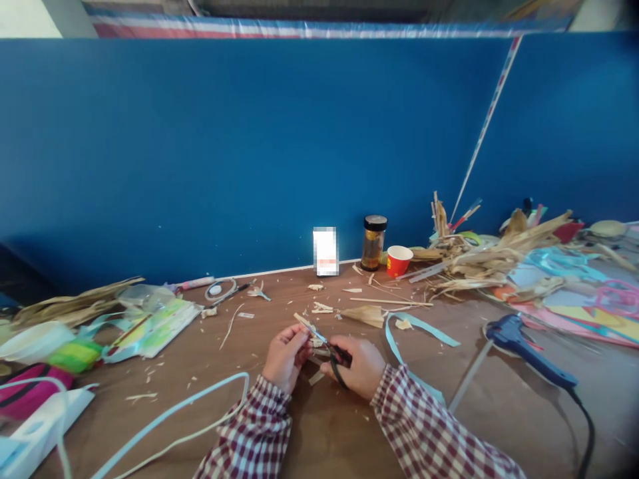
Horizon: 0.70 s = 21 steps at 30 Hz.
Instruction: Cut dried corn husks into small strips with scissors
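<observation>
In my right hand [363,366] is a pair of scissors [340,364] with black handles, its blades pointing up and left toward my other hand. My left hand [285,354] pinches a small pale strip of dried husk [302,320]. The scissor blades lie close against this strip; whether they touch it I cannot tell. Beyond my hands lie small husk scraps [322,308] and a wider piece of dried husk [365,315]. A light blue ribbon [424,326] curves on the table to the right of my right hand.
A blue glue gun [532,349] with a cord lies at right. Along the blue partition [249,146] stand a dark-lidded jar [374,243], a red paper cup [399,261] and a blurred white object [326,251]. Dried husks [479,266] pile up at right; a white bowl [36,340] sits left.
</observation>
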Each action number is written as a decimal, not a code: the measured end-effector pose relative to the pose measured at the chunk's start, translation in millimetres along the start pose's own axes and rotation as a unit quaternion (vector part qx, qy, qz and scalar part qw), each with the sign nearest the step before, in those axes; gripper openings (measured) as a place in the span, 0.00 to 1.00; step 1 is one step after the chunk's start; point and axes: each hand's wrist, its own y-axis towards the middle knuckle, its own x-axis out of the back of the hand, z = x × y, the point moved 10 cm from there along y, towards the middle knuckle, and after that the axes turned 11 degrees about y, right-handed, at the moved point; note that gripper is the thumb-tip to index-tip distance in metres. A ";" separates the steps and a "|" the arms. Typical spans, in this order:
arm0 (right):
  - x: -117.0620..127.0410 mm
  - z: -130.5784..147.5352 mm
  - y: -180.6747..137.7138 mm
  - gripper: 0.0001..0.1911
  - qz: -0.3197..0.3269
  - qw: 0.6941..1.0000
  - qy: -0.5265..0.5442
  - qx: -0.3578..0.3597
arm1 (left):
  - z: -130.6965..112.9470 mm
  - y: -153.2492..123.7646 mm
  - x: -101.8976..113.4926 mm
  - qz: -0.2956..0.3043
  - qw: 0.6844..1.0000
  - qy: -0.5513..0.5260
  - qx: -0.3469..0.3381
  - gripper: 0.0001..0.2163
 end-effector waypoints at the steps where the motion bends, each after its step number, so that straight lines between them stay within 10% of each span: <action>1: 0.1 0.8 -0.2 0.13 0.001 1.000 -0.002 0.001 | 0.4 -0.3 -0.3 0.001 1.000 0.001 0.002 0.12; 21: -2.0 -0.1 1.0 0.12 0.003 1.000 0.003 0.018 | 4.1 -2.7 -7.5 0.029 0.999 0.020 0.016 0.13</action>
